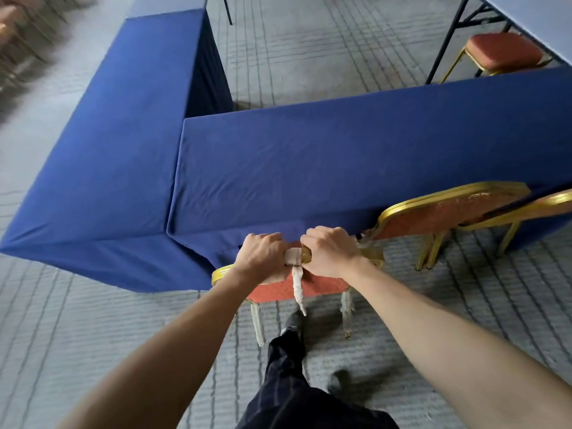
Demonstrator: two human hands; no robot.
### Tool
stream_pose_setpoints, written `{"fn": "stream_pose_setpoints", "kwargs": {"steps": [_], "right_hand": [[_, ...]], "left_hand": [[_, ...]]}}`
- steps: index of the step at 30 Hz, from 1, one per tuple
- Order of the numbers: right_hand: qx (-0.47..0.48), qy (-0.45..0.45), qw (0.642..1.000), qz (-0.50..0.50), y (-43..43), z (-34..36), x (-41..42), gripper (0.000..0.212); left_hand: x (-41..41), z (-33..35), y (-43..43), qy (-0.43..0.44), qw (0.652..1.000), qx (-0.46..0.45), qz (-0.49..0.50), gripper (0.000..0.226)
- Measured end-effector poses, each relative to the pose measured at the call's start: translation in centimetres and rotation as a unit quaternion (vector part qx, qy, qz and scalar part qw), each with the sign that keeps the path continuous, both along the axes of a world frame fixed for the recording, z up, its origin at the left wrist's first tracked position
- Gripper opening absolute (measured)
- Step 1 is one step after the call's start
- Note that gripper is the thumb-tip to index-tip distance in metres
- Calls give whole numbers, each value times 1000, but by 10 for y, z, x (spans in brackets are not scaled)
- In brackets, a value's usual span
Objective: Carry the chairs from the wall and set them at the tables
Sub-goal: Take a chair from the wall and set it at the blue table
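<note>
A gold-framed chair with a red padded back (318,287) stands against the near edge of a blue-clothed table (340,168). My left hand (263,253) and my right hand (329,250) both grip the top rail of its backrest, close together. A white wrapping strip (297,283) hangs from the rail between my hands. White wrap also covers the chair's rear legs. Its seat is hidden under the tablecloth.
Two more red and gold chairs (448,212) stand at the same table to the right. A second blue table (102,162) meets it at the left. Another red chair (504,52) sits under a far table. Blurred stacked chairs (21,29) are at top left. My legs are below.
</note>
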State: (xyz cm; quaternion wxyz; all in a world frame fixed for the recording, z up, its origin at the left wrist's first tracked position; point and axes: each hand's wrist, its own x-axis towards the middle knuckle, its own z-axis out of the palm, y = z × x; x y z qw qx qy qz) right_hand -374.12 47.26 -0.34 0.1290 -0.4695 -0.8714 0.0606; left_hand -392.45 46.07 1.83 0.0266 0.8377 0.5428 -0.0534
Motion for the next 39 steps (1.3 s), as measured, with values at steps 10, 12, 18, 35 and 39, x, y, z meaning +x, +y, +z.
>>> {"fn": "stream_pose_setpoints", "kwargs": {"steps": [10,12,18,35,39], "right_hand": [[-106,-77,991,14,-87,-26,4,30],[-125,-70,990,8,-102,-34,4,30],[-283,-45,958,7,-135,-42,6,18],[-262,-27,964,-36,-199,-79,0,36],[-223,-29,974,-29,-196,-87,-4,42]], "left_hand": [[15,-34,-88,3,997,-52,51,21],[15,-43,-103,-23,994,-79,75,22],[21,-56,-141,-115,962,-205,139,33],[13,-80,-205,-115,957,-219,154,15],[10,-81,-205,-107,962,-198,153,17]]}}
